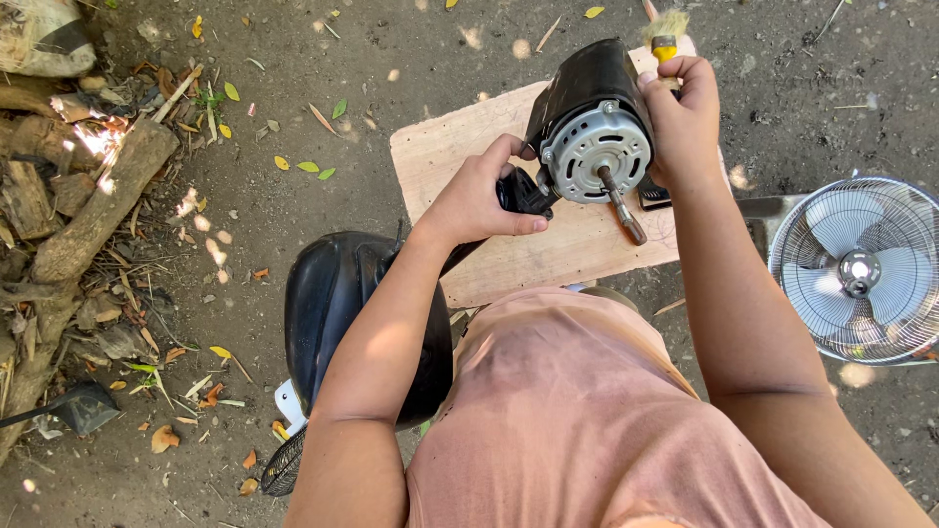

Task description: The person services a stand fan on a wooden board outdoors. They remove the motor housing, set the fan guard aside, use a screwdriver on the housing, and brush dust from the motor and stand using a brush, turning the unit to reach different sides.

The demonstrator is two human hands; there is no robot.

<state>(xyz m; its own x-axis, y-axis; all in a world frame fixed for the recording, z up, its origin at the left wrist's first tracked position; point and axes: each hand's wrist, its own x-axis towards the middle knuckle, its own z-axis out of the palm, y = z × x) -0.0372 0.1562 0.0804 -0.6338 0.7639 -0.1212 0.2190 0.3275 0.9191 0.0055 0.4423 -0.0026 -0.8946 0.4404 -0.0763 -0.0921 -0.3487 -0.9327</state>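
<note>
- The fan motor (594, 137) looks heavy and rigid; best held by its black casing, not the thin shaft.
- The left hand (476, 200) pinches its neck; the right hand (685, 117) clasps its side, also holding a brush (666, 37).

Black-housed fan motor (592, 122) with silver face, shaft pointing toward camera.

The person wears a dusty-pink, sleeveless top (577, 420) of plain cloth, creased across the chest. Above the top, both arms are bare from shoulder to wrist, with no rings, watch or gloves on either hand.
</note>
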